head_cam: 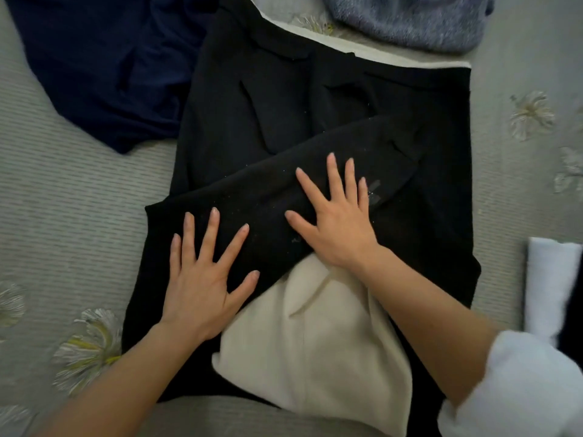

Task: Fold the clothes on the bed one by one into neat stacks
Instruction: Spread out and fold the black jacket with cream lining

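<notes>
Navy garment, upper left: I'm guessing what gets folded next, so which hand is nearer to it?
Left. The left hand lies flat on the black garment, below and right of the navy garment; the right hand presses the same black garment farther right.

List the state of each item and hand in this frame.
Black coat: laid flat, one sleeve folded across it.
Cream fabric: on the coat, partly under the sleeve.
Left hand: open, flat on the sleeve.
Right hand: open, flat on the sleeve.
Navy garment: rumpled, unfolded.
Grey fleece: cut off, unclear.
White cloth: looks folded.
</notes>
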`<state>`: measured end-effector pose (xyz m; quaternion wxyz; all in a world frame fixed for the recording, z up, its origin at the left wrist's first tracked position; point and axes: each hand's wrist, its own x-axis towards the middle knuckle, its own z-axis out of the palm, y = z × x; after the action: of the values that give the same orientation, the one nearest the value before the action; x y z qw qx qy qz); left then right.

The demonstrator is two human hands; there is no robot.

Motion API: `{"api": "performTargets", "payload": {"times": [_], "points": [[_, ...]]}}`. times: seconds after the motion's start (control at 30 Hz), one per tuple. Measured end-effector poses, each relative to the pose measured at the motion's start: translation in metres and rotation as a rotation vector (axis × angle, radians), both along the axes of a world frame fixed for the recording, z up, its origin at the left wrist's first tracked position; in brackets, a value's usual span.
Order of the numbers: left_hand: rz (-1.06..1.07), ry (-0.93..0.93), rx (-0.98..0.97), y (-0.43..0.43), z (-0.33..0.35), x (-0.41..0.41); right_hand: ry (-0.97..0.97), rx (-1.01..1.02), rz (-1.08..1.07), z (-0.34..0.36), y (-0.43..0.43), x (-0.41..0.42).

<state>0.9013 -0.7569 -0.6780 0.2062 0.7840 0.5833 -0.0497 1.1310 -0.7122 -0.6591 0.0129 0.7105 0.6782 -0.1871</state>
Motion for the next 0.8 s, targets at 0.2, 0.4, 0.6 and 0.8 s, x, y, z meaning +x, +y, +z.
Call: {"api": "performTargets", "payload": {"times": [0.2,0.4,0.6,0.8], "points": [[0.007,0.017,0.001,0.001,-0.003,0.002,-0.134,-0.099,-0.084,-0.021,-0.002,0.016],[-0.058,-0.148,-0.134,-0.006,0.016,-0.002,0.120,-0.004,-0.136,0.032,-0.030,0.033],[-0.501,-0.277,-0.092,-0.066,0.045,-0.024,0.181,0.063,-0.081,0.068,-0.205,0.038],[-0.796,0.000,-0.012,-0.102,0.029,-0.031,-0.086,-0.013,0.183,0.035,-0.305,0.029]]}}
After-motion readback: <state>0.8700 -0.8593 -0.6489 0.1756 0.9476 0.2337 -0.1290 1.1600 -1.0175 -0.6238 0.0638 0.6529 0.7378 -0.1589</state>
